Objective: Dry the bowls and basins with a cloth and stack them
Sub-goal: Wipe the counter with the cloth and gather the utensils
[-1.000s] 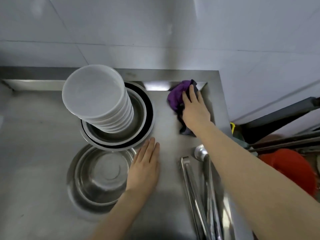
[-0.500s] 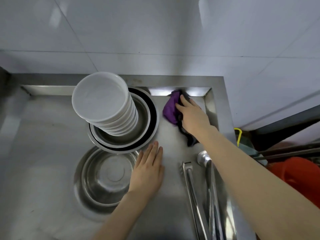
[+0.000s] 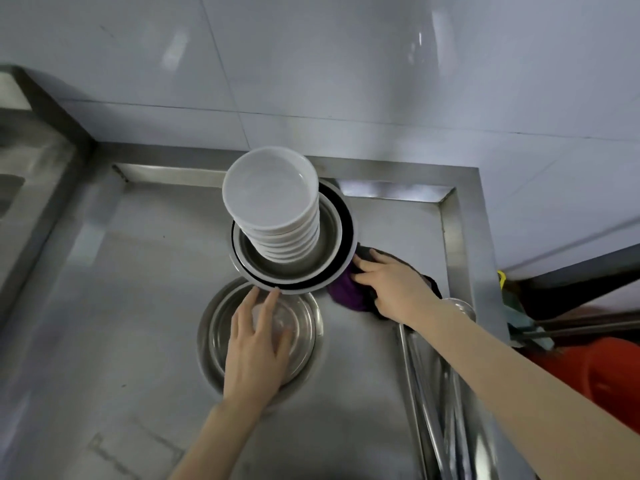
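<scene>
Shiny metal counter (image 3: pixel 138 341) meets a white wall (image 3: pixel 346 81). White bowls (image 3: pixel 270 188) sit stacked inside big basins (image 3: pixel 332 244). The left hand (image 3: pixel 256 351), fingers spread, is over the low basin (image 3: pixel 304 327) in front. The right hand (image 3: pixel 394 289) lies flat on the purple cloth (image 3: pixel 346 294), right beside the big basins.

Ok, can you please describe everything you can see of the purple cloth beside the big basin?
The purple cloth is soft fabric, crumpled into a loose heap, with a darker, almost black part showing behind and under the hand. It lies on the steel counter, right of the large basin, and seems to touch its rim. The right hand rests on it palm down and hides much of it. Whether the fingers grip it cannot be seen.
</scene>
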Demonstrator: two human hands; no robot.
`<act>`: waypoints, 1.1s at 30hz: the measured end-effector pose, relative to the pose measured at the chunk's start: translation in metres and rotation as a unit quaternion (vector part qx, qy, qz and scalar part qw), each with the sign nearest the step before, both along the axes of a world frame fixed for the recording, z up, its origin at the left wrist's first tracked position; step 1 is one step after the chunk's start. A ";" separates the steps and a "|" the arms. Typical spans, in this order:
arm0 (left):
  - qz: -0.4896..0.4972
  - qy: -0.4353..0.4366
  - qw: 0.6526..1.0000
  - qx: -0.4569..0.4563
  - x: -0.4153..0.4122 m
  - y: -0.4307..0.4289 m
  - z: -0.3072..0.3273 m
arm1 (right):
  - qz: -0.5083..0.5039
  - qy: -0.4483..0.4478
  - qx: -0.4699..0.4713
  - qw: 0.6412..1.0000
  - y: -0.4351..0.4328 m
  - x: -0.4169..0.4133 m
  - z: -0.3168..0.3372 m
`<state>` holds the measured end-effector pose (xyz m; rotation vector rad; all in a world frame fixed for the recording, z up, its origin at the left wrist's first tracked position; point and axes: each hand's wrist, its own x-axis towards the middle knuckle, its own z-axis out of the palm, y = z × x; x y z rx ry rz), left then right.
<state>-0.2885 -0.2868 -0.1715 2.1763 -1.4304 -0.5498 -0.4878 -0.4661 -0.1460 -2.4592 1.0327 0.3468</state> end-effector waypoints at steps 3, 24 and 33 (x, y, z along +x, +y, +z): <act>-0.028 0.002 0.999 0.040 0.004 -0.002 -0.001 | -0.010 0.035 -0.004 0.999 0.017 0.008 0.005; -0.327 -0.038 0.941 0.074 0.012 0.107 -0.017 | -0.087 -0.114 0.013 0.990 0.228 0.033 -0.018; -0.345 -0.188 0.920 0.002 0.029 0.120 -0.010 | -0.140 -0.024 -0.157 0.977 0.249 0.010 -0.003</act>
